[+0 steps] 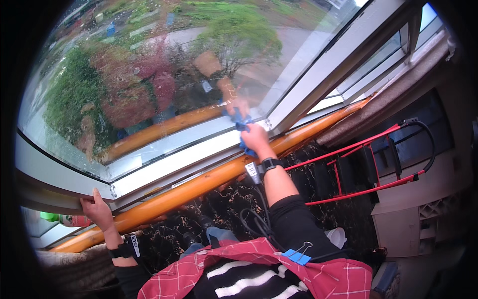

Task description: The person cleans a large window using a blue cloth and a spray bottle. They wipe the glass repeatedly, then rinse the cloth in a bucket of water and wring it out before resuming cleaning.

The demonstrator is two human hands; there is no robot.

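Note:
My right hand (256, 137) is closed around a crumpled blue cloth (246, 144) and presses it to the lower right corner of a wet window pane (224, 48), where the hand's reflection shows. With my left hand (98, 211) I hold the lower left corner of the white window frame (56, 170), the thumb on its face and the fingers behind it. A bottle with a green cap (73, 219) lies just left of that hand. Water drops cover part of the glass.
A round varnished wooden rail (198, 187) runs below the window. To the right stand a red stepladder (347, 192) with black steps and a pale cabinet (396, 231). A white bucket (337, 237) is on the dark marbled floor (168, 231). A cable (261, 220) hangs by my right arm.

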